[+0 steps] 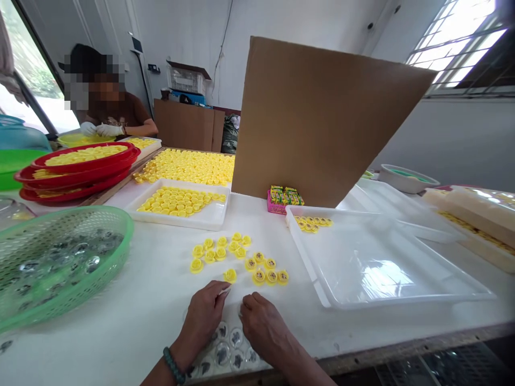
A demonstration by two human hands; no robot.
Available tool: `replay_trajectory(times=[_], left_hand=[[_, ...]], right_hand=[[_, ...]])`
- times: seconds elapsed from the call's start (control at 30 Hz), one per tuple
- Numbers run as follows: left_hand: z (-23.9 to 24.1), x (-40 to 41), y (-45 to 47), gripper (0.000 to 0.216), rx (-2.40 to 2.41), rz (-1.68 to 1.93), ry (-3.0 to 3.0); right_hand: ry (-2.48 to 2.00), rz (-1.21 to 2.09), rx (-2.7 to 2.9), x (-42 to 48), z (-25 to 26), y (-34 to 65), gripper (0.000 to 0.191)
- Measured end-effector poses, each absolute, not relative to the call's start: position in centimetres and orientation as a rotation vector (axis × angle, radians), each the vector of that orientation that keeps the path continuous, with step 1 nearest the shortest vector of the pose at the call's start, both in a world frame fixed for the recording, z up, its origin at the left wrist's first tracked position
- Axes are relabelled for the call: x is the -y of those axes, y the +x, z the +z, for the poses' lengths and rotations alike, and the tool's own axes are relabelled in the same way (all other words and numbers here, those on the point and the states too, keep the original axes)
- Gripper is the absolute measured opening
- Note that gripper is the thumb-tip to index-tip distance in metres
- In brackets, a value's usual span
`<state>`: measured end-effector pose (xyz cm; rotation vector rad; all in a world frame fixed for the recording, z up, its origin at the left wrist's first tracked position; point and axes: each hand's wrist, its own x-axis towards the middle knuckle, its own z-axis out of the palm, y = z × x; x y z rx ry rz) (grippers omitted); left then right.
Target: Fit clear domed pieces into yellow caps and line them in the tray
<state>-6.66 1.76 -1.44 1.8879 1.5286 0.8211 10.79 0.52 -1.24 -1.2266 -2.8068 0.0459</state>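
Note:
My left hand [204,316] and my right hand [262,324] rest close together on the white table near its front edge, both with fingers curled. The left hand pinches the edge of a clear plastic sheet [225,348] holding several small domed pieces, which lies under both wrists. What the right hand's fingers grip is hidden. Just beyond the fingers lie several loose yellow caps [237,258], some with a dark insert. A large white tray [374,262] stands to the right with a few yellow caps [311,223] in its far corner.
A green mesh basket [60,257] of clear domes sits at left. Beyond are a white tray of yellow caps [181,203], stacked red trays [76,169], a cardboard sheet [322,118], a small pink box [284,198], and a person in white gloves [102,128].

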Motion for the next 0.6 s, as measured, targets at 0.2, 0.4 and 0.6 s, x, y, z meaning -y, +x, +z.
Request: replay_trajectory(times=[0.2, 0.4, 0.6], left_hand=[[-1.1, -1.7, -6.2, 0.031, -1.329, 0.833, 1.526], [-1.2, -1.8, -6.0, 0.031, -1.149, 0.915, 1.108], [-1.7, -2.0, -5.9, 0.028, -1.171, 0.974, 0.853]], right_hand=[[-1.358, 0.779, 2.108, -1.1, -0.5, 10.7, 0.019], [-1.239, 1.502, 1.308, -1.6, -1.2, 9.7, 0.023], [-1.136, 1.582, 1.166, -1.7, -1.5, 9.1, 0.027]])
